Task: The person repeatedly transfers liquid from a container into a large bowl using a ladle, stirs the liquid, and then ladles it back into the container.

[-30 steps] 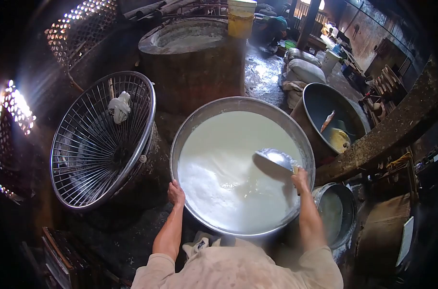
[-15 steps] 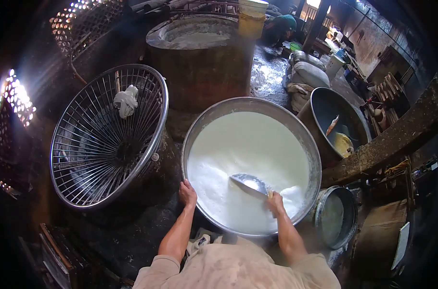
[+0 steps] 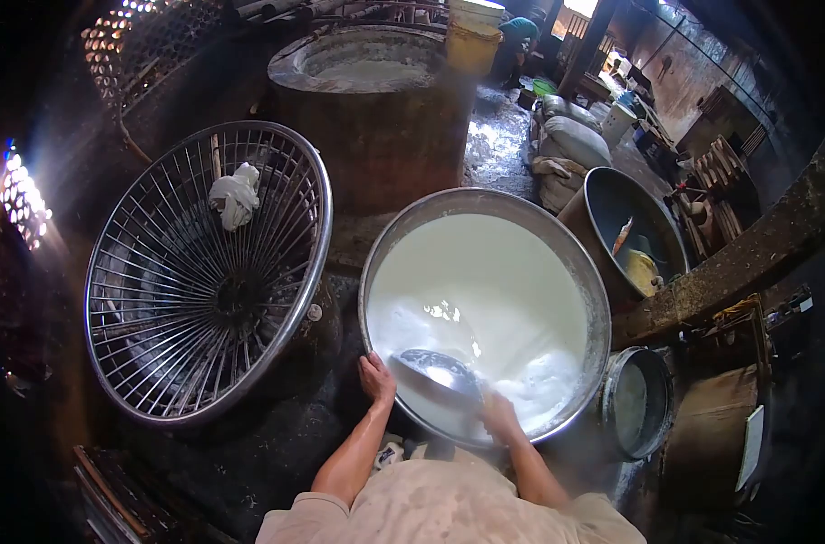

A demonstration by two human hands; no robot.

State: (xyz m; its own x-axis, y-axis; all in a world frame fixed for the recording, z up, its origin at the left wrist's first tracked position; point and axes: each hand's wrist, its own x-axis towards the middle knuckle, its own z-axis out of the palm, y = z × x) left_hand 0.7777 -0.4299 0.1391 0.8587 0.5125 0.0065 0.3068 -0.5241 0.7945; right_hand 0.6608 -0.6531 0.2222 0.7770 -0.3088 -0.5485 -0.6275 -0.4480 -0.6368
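Observation:
A wide metal vat (image 3: 596,272) of milky white liquid (image 3: 494,263) stands right in front of me. My left hand (image 3: 378,379) grips its near-left rim, fingers wrapped over the edge. Closed around the handle of a metal ladle (image 3: 435,370) is my right hand (image 3: 499,418), over the near part of the vat. The ladle's broad bowl points left, low over the liquid, close to my left hand. White froth (image 3: 541,390) lies on the surface to the right of the ladle.
A slatted metal basket (image 3: 320,227) with a white cloth (image 3: 237,195) leans at left. Behind stands a large round stone-like tub (image 3: 290,77). At right are a deep metal pot (image 3: 592,204), a smaller drum (image 3: 662,408) and sacks (image 3: 576,140). A person (image 3: 519,41) bends at the back.
My right hand has drawn the ladle left and toward me, and its bowl now sits nearer my left hand. Froth has spread at the right. My left hand stays on the rim.

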